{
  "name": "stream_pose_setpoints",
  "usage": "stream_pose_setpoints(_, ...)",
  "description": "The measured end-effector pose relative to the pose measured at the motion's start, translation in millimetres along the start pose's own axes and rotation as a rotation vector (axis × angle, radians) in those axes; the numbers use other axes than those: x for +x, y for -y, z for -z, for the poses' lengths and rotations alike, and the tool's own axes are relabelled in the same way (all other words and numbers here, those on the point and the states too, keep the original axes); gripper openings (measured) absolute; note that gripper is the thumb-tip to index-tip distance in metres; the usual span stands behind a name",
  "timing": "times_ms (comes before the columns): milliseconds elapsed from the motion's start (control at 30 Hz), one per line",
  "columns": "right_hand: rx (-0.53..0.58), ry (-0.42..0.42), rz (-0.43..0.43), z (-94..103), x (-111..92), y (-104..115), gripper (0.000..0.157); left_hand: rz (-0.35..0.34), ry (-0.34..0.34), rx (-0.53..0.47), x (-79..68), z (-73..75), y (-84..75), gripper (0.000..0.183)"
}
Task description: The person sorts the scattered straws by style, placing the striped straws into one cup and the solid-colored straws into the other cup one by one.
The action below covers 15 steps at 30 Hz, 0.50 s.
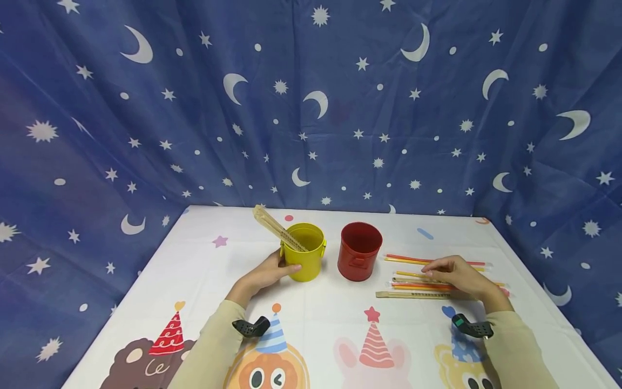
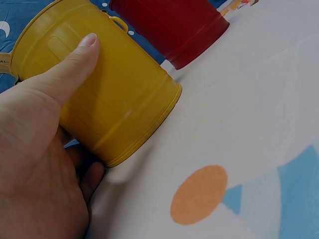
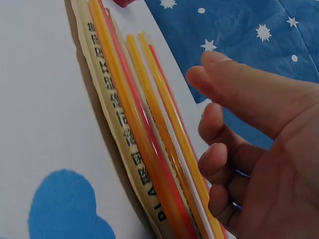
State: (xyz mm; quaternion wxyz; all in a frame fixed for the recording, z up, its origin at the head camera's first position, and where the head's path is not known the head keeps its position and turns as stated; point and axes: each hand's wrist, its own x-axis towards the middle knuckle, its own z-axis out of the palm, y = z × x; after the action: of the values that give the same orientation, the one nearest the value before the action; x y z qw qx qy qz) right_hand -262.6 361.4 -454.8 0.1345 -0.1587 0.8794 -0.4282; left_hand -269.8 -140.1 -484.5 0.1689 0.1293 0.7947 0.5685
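My left hand (image 1: 268, 276) grips the side of a yellow bucket (image 1: 305, 266), its thumb lying across the front wall in the left wrist view. Several paper-wrapped straws (image 1: 278, 228) lean out over that bucket's left rim. My right hand (image 1: 455, 274) hovers over a row of straws, its fingers loosely bent and nothing between them in the right wrist view. Below it lie orange straws (image 3: 110, 59) and pink straws (image 3: 130, 90) in clear wrappers. Along the near side of the row runs a paper-wrapped straw (image 1: 413, 295) with dark printing.
A red bucket (image 1: 358, 263) stands upright just right of the yellow one, its inside in shadow. The white tablecloth (image 1: 233, 227) carries printed party animals along its near side. Behind the table hangs a blue curtain (image 1: 340, 162) with moons and stars.
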Motion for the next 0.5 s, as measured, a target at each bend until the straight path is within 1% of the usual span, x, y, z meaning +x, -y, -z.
stream_pose_setpoints(100, -0.012, 0.023, -0.009, 0.5, 0, -5, 0.027, 0.008, 0.0, -0.002, -0.9, -0.3, -0.5, 0.093)
stream_pose_setpoints(167, -0.023, 0.037, 0.002, 1.2, 0, -7, 0.027, 0.012, -0.002, -0.001, -1.3, -0.8, -1.0, 0.093)
stream_pose_setpoints(500, -0.073, 0.013, 0.02, 1.2, -1, -12, 0.023, 0.021, -0.013, 0.001, -1.2, -1.3, -1.5, 0.093)
